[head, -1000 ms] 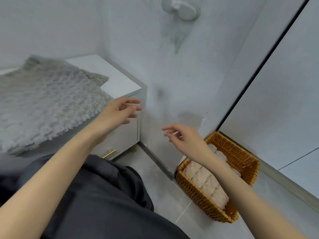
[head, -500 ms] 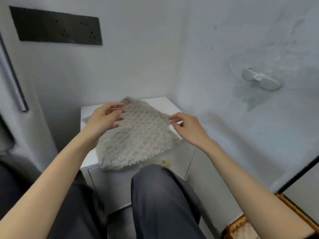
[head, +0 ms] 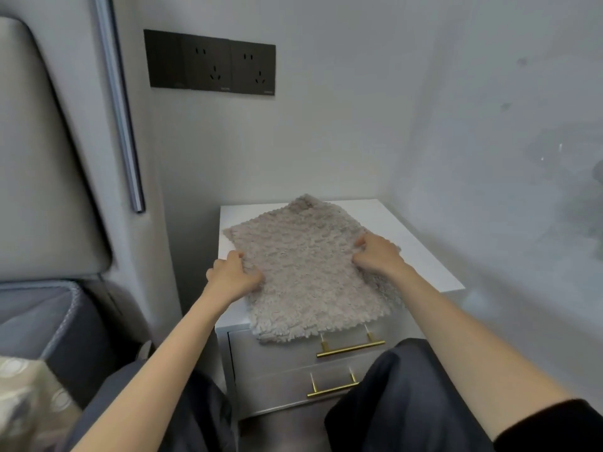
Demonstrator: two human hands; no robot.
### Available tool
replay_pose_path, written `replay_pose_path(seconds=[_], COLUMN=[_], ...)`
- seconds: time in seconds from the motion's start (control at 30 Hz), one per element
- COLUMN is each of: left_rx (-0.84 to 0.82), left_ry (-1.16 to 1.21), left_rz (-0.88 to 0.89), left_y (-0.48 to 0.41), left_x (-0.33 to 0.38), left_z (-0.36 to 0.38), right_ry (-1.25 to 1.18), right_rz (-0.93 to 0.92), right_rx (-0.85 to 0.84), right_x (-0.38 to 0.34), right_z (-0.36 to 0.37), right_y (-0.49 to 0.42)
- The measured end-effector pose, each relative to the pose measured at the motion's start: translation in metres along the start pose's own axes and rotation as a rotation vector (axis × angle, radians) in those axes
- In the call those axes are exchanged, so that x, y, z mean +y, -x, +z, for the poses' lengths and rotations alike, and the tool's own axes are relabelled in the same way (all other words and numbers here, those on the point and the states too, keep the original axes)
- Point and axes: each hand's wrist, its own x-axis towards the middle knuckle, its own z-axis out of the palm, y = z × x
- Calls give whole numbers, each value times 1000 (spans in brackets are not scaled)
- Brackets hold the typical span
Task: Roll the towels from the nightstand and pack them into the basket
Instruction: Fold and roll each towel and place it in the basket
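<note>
- Left hand (head: pixel 233 277), right hand (head: pixel 380 256) both curled onto side edges of towel (head: pixel 310 282), gripping pile;
- towel between them likely soft, light, limp; best taken at corners nearest wrists

On the nightstand (head: pixel 378 220), a shaggy towel (head: pixel 306 275) overhangs the front edge; the left hand (head: pixel 233 277) and right hand (head: pixel 378 256) grip its sides.
</note>
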Motion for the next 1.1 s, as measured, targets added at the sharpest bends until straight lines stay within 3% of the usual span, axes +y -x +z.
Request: replay_pose_path(seconds=[0.3, 0.43, 0.6, 0.7, 0.87, 1.0, 1.1], left_rx=[49, -19, 51, 194, 457, 467, 302], left_ry=[-330, -204, 18, 318, 495, 650, 863], left_rz=[28, 31, 116, 160, 259, 394, 575], left_y=[-12, -21, -22, -18, -11, -6, 5], left_x=[4, 0, -6, -4, -2, 5, 18], left_z=[-5, -8, -8, -12, -26, -37, -42], right_ry=[-207, -392, -599, -780, -1119, -1307, -1454], right_rz=[138, 124, 79, 48, -48, -137, -201], right_rx=[82, 39, -1, 44, 200, 258, 309], right_x=[23, 34, 38, 35, 30, 24, 20], right_z=[11, 7, -3, -11, -24, -32, -39], right_y=[-14, -18, -14, -8, -1, 2, 8])
